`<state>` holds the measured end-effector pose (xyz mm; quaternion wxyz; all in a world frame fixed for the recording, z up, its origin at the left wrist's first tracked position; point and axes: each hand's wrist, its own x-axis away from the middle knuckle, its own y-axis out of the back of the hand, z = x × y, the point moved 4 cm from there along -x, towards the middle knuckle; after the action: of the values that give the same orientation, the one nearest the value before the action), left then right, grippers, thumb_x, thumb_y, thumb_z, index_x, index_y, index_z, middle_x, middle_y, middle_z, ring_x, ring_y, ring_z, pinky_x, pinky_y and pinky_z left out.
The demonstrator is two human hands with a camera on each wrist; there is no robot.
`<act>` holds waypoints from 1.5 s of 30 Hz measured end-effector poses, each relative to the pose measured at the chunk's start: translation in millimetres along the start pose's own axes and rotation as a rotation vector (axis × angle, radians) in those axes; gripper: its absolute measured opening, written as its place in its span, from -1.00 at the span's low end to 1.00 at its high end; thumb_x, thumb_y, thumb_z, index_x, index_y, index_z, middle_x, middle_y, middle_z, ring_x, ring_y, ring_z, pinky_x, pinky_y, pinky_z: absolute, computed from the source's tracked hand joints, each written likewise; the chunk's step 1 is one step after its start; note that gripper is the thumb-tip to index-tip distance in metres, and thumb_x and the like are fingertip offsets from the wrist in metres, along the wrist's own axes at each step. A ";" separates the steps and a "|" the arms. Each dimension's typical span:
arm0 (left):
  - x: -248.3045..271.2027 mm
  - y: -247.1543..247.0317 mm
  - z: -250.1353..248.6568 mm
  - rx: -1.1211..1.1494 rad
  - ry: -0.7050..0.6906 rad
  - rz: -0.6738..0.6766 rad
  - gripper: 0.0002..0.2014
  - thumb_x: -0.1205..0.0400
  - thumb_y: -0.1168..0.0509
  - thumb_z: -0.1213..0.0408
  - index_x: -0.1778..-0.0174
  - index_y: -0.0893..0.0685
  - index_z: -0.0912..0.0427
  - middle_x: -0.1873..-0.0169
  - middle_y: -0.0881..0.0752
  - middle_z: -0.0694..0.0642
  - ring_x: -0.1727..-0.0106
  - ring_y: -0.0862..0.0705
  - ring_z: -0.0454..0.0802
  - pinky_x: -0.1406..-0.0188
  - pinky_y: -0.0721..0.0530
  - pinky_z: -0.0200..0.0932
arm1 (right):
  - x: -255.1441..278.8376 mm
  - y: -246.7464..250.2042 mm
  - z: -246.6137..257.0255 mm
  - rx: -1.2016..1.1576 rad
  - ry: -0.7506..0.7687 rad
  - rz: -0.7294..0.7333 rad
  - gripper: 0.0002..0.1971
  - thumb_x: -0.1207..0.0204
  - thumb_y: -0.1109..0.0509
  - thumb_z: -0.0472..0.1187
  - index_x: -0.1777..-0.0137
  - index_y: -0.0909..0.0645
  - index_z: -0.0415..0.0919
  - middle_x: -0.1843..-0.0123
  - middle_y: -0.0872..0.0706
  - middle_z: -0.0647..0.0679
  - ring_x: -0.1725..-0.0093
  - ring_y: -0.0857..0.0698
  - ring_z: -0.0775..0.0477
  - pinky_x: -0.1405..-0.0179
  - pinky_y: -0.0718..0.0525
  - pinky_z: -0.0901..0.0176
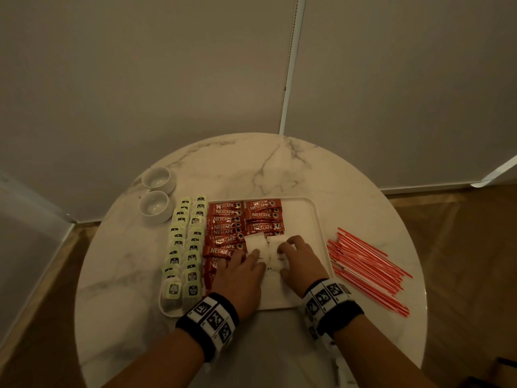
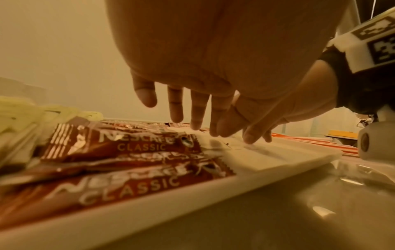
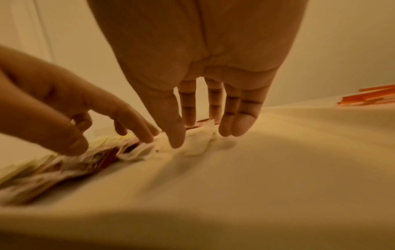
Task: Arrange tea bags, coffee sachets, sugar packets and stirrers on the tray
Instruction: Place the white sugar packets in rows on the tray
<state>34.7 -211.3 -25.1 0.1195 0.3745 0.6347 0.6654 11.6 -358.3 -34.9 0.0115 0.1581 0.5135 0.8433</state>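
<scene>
A white tray (image 1: 307, 219) lies on a round marble table (image 1: 251, 163). Green tea bags (image 1: 184, 247) fill its left side in two columns. Red coffee sachets (image 1: 226, 222) lie beside them in the middle. Against the sachets' near right lie white sugar packets (image 1: 256, 242), and both hands are on them. My left hand (image 1: 246, 261) touches the left packets with straight fingers (image 2: 196, 118). My right hand (image 1: 288, 256) arches over the right packets (image 3: 196, 143), which bunch up between its thumb and fingertips. Red stirrers (image 1: 366, 267) lie in a loose heap on the table, right of the tray.
Two small white cups (image 1: 155, 191) stand at the table's back left, just beyond the tea bags. The right part of the tray (image 3: 278, 169) is bare. A pale wall rises right behind the table, and wooden floor (image 1: 461, 247) shows to the right.
</scene>
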 end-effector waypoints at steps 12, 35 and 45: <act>65.2 -29.6 -96.5 0.049 -0.574 0.016 -0.61 -0.59 -0.11 -0.05 -0.14 -0.59 0.15 -0.05 -0.60 0.15 -0.05 -0.55 0.14 0.07 -0.53 0.02 | 154.9 26.2 -73.2 0.039 -0.190 0.217 -0.61 -0.51 -0.40 0.08 -0.32 -0.49 0.15 -0.16 -0.50 0.20 -0.09 -0.51 0.22 -0.13 -0.52 0.38; 75.2 -49.5 -94.1 0.502 -0.124 0.276 -0.80 -0.64 -0.14 0.11 -0.14 -0.47 0.05 -0.12 -0.67 0.17 -0.09 -0.65 0.17 -0.02 -0.58 -0.03 | 171.2 -17.5 -51.4 -0.151 -0.222 0.222 -0.71 -0.52 -0.38 -0.19 -0.23 -0.57 -0.06 -0.19 -0.67 -0.04 -0.17 -0.62 -0.04 -0.12 -0.48 0.24; 41.5 -12.6 -8.7 0.885 0.153 0.122 -0.94 -0.58 -0.31 0.30 0.11 -0.62 0.04 0.10 -0.67 0.09 0.08 -0.66 0.05 0.05 -0.75 0.02 | 67.0 28.8 -18.9 -0.291 -0.143 -0.020 -0.70 -0.57 -0.29 -0.32 -0.27 -0.61 -0.10 -0.07 -0.65 0.02 -0.03 -0.59 0.02 -0.02 -0.48 0.26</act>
<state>-3.6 -189.5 -21.8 -0.1387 0.3758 0.8418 0.3618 -53.2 -376.1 -0.8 0.0790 0.2093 0.3852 0.8953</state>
